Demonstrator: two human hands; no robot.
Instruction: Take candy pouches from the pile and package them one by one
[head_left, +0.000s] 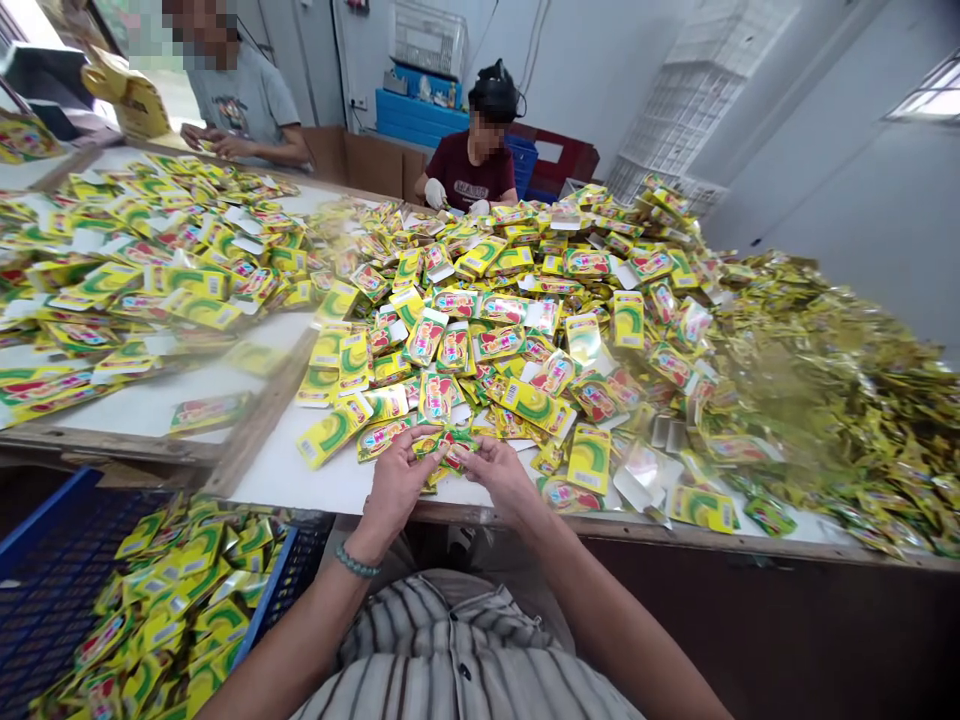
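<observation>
My left hand (399, 478) and my right hand (504, 480) meet at the table's front edge. Between them, fingertips of both pinch a small green and red printed candy packet (453, 450), one end each. Just beyond lies a heap of small yellow-green cardboard boxes (454, 345), some with white flaps standing out. Close to my right hand is a yellow box with a green curve (589, 458). Near my left hand another yellow box (330, 432) lies tilted. Fingers cover part of the packet.
A large pile of shiny yellow-green sachets (847, 400) spreads along the right. A blue plastic crate (262, 600) with several packets stands below left. A wooden strip (262, 410) divides the table; more boxes (150, 280) lie beyond it. Two people (472, 165) work across the table.
</observation>
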